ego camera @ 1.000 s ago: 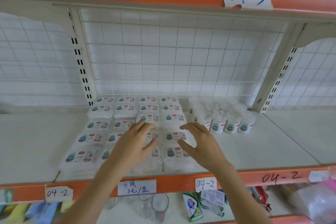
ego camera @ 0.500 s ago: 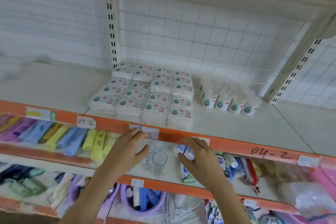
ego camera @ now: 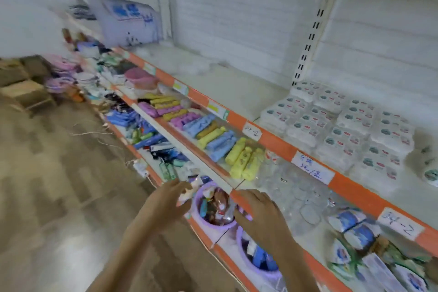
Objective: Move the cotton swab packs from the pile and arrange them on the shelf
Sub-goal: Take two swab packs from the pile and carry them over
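Brown floor point(ego camera: 47, 185) fills the left of the view, blurred, with long store shelves running away along its right edge. My left hand point(ego camera: 166, 204) hangs in front of the lower shelves, fingers loosely spread and grasping nothing. Just right of it a lilac basket point(ego camera: 201, 216) of small packets sits on a low shelf. My right hand point(ego camera: 258, 213) hovers beside that basket, fingers relaxed and apart, also holding nothing. Above both hands, one shelf up, lie rolled bags point(ego camera: 213, 137) in yellow, blue and purple, and right of them a cluster of clear glass cups point(ego camera: 296, 187). Higher and further right is the white shelf point(ego camera: 237, 87) with an orange front edge point(ego camera: 277, 143) and handwritten paper labels. On it, well apart from both hands, the cotton swab packs point(ego camera: 343, 125) lie in neat rows, touching one another. At the far right edge, white round tubs point(ego camera: 430, 170) stand just beside the packs.
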The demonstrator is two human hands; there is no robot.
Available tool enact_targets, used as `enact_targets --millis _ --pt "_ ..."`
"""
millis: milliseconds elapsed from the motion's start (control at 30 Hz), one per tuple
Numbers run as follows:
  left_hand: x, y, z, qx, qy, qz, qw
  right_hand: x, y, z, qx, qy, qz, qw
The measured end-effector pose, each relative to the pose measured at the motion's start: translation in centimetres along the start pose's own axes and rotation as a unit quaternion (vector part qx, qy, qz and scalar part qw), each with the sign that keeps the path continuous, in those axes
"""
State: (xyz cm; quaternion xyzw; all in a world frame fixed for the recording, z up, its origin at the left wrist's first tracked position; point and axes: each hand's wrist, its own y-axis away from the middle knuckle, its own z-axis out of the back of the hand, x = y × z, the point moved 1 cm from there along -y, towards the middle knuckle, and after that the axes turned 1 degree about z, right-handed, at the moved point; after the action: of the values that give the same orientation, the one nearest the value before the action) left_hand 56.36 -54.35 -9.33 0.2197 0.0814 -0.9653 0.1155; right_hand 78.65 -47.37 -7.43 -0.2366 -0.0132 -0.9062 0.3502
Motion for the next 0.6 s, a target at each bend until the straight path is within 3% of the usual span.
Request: enact_targets --millis 167,433,600 --pt "7.2 1.1 4.3 -0.037 0.013 0.076 0.996 5.7 -5.7 -3.1 0.052 -0.02 0.083 0.995" --pt "19.1 -3.3 10.3 -0.077 0.021 0.091 0.993 13.9 -17.8 -7.1 0.069 -0.032 0.132 0.988" --pt "25.7 -7.6 13.7 -0.061 0.001 0.075 0.995 17.4 -24.8 -9.7 0.075 -0.038 0.125 0.989"
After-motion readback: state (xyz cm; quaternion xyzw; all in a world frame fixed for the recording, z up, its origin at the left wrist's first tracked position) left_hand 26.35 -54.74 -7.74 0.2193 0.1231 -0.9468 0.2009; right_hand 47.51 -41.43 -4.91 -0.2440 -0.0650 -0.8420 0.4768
